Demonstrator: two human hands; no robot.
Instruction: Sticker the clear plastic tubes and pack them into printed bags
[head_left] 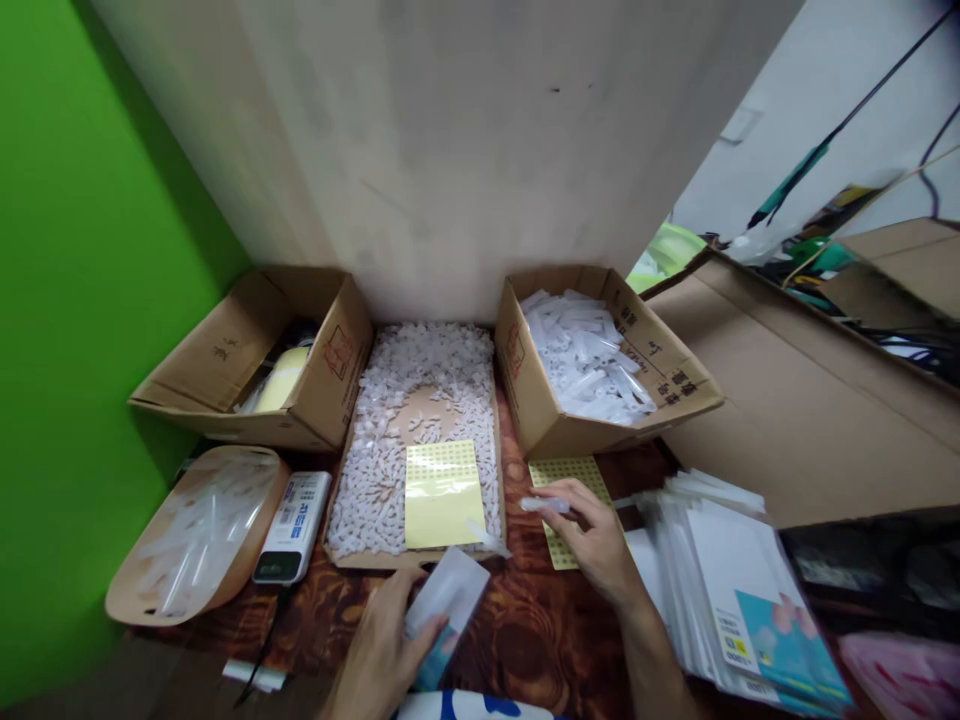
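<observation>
My left hand (390, 640) is closed on a flat white-and-teal printed packet (454, 590) near the table's front edge. To its right, my right hand (589, 535) pinches a small translucent white plastic tube (545, 504) just above the table. Beneath and behind that hand lies a yellow sticker sheet (562, 550). A second yellow sticker sheet (442, 500) rests on a shallow cardboard tray (390, 562) full of small white plastic pieces (420, 350). A clear plastic strip (489, 541) lies across the tray's front right corner.
An open cardboard box (540, 420) of translucent tubes stands behind right; another box (330, 390) holds a yellow roll. A tan basket (124, 600) of clear pieces and a white corded device (296, 525) sit left. Stacked printed packets (739, 590) lie right, before a large cardboard panel (780, 400).
</observation>
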